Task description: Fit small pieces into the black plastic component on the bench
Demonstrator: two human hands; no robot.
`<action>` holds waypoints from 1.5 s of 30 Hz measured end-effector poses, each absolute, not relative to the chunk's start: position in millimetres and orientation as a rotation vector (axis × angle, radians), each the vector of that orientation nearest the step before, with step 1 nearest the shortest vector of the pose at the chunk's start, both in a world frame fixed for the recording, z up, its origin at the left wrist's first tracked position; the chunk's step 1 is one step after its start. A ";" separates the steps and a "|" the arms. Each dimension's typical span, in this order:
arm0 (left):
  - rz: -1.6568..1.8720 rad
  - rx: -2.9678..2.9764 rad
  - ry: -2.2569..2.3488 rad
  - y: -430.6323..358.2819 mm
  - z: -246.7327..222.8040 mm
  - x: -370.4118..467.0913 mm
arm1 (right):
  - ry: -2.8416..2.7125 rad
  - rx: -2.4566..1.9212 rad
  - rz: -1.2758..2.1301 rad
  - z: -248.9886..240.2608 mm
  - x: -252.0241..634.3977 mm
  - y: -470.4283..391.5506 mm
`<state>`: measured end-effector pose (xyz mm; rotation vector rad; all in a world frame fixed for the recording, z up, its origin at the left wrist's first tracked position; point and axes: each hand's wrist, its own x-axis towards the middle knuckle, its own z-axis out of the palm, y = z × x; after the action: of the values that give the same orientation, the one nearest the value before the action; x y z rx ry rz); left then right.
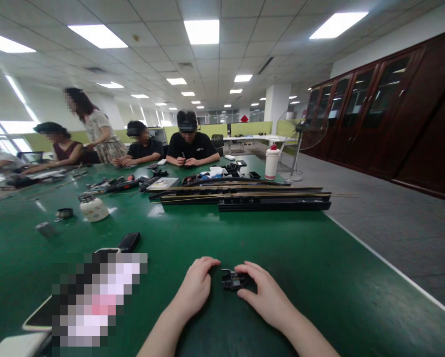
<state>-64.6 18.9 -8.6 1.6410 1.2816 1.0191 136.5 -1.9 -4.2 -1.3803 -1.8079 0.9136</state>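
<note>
On the green table, the little black part sits between the left hand, its fingers close together, and the right hand, its fingers curved open beside the part.

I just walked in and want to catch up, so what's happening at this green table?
The person's right hand is at a small black part on the green table, with the left hand just beside it. Beyond lie long black rails, and others sit farther along.
</note>
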 end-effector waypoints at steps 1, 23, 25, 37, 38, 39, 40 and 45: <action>0.948 1.751 1.325 18.7 -8.0 -68.6 | -1.833 -1.389 0.920 -4.7 137.1 -1.2; 0.602 2.143 1.371 13.6 1.4 -61.7 | -1.922 -1.400 0.867 -1.0 136.6 -0.8; 0.617 2.147 1.379 13.8 1.2 -61.6 | -1.930 -1.403 0.862 0.1 136.3 -1.0; 0.612 2.183 1.358 11.2 1.3 -60.3 | -1.955 -1.332 0.828 2.1 135.4 -2.9; 0.615 2.183 1.364 11.3 1.6 -60.0 | -1.955 -1.340 0.826 2.0 135.5 -2.6; 0.618 2.185 1.368 11.3 1.6 -59.7 | -1.957 -1.346 0.825 2.0 135.6 -2.4; 0.620 2.187 1.370 11.4 1.4 -59.5 | -1.961 -1.350 0.823 2.2 135.6 -2.3; 0.618 2.199 1.370 11.8 -0.8 -59.7 | -1.974 -1.331 0.810 3.3 135.1 -3.2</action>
<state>-59.7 11.8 -0.8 2.1989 1.3698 0.6179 135.1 -3.2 3.3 -1.3313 -1.9743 0.8098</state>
